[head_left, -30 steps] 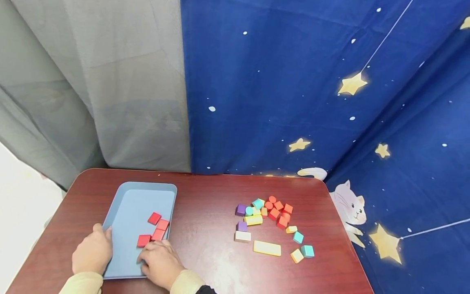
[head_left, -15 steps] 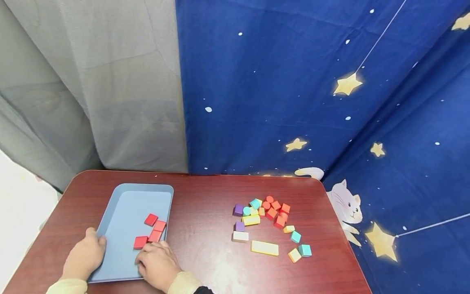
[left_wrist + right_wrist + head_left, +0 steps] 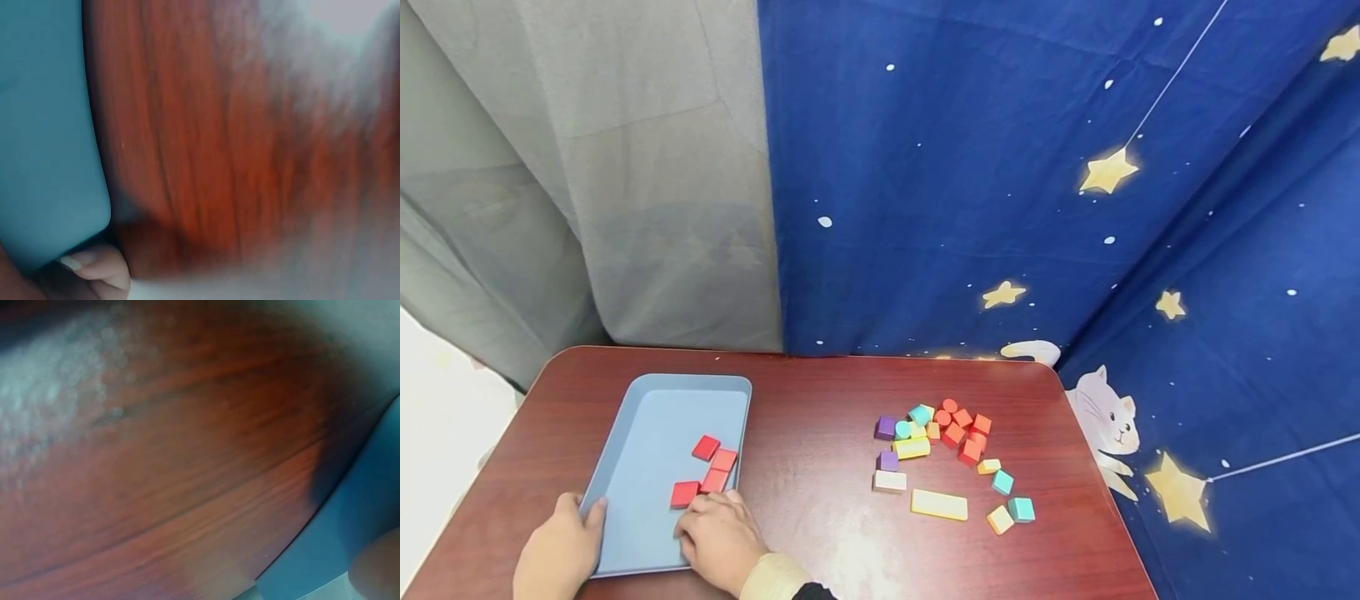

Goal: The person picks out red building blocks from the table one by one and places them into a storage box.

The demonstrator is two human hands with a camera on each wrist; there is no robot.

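Observation:
A pale blue tray (image 3: 655, 467) lies on the left of the table. My left hand (image 3: 559, 550) grips its left rim near the front corner, the thumb on the inner side. A curled finger (image 3: 103, 267) shows by the tray's edge in the left wrist view. Several flat red blocks (image 3: 705, 447) lie inside the tray at its right side. My right hand (image 3: 722, 537) is over the tray's front right part, fingers bent, fingertips right at the nearest red block (image 3: 714, 481). I cannot tell whether something is beneath those fingers. A fingertip (image 3: 378, 565) overlaps the tray in the right wrist view.
On the right of the dark red table (image 3: 820, 467) are several loose blocks: a red group (image 3: 970, 451), purple cubes (image 3: 886, 428), turquoise ones (image 3: 1021, 510), a yellow cylinder (image 3: 912, 448), a white block (image 3: 890, 481) and a long cream block (image 3: 939, 505). Curtains (image 3: 880, 208) stand behind.
My left hand has slid along the tray's left rim toward the front. My right hand stays by the same red blocks. The head view has shifted slightly.

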